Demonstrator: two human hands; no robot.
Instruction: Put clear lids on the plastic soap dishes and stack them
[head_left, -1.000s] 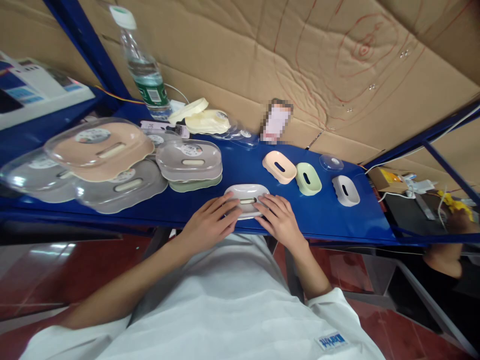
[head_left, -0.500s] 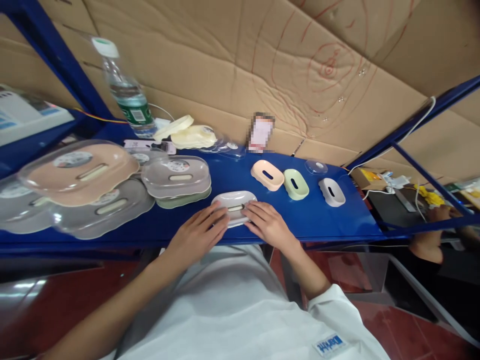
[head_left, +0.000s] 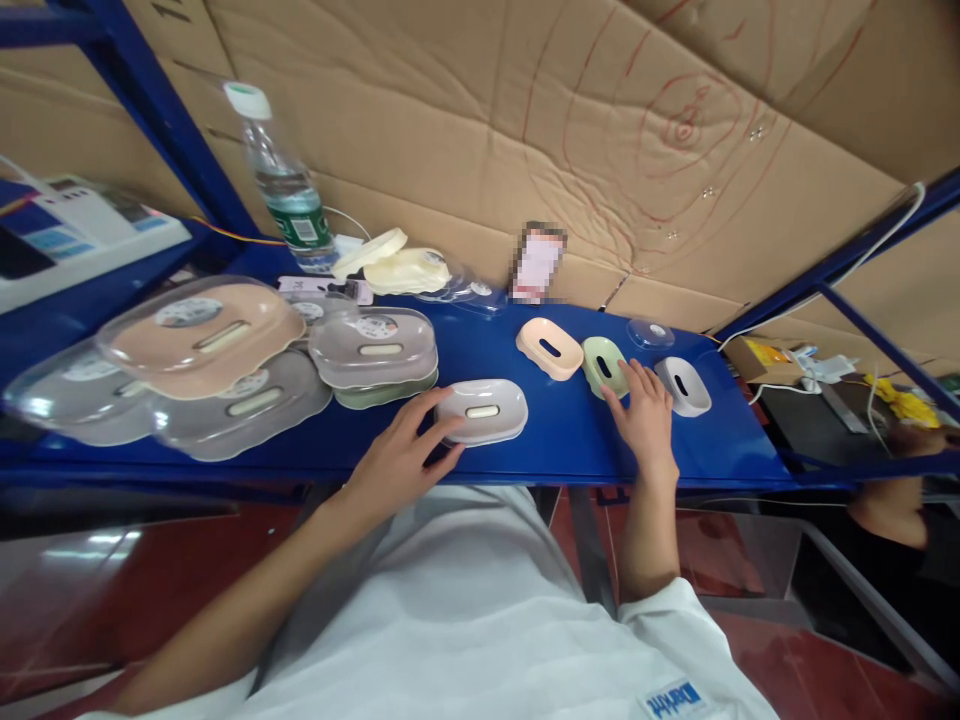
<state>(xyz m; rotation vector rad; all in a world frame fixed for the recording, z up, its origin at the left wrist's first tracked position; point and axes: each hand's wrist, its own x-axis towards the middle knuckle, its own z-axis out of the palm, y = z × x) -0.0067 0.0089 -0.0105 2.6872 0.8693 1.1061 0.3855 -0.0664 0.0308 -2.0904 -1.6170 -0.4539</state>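
My left hand (head_left: 409, 445) has its fingers and thumb around the left end of a pale grey soap dish (head_left: 513, 408), which lies on the blue table with a light strip in its middle slot. Over to the right, my right hand (head_left: 642, 412) reaches to a light green oval soap dish part (head_left: 600, 352) with a dark slot. Its fingers are apart at that part's right and front edges; whether they touch it I cannot tell. On either side of the green part stand a peach one (head_left: 551, 347) and a grey-white one (head_left: 688, 388).
Several soap dishes under clear covers, a peach one (head_left: 266, 312) on top, are heaped at left beside a grey one (head_left: 405, 365). Behind stand a water bottle (head_left: 289, 190), cream-coloured pieces (head_left: 405, 272) and a phone (head_left: 538, 262). A clear cover (head_left: 651, 334) lies back right. Another person's arm (head_left: 892, 505) shows far right.
My right hand has left the pale grey soap dish and moved right to the green part. My left hand stays at the dish's left end. The view has shifted slightly.
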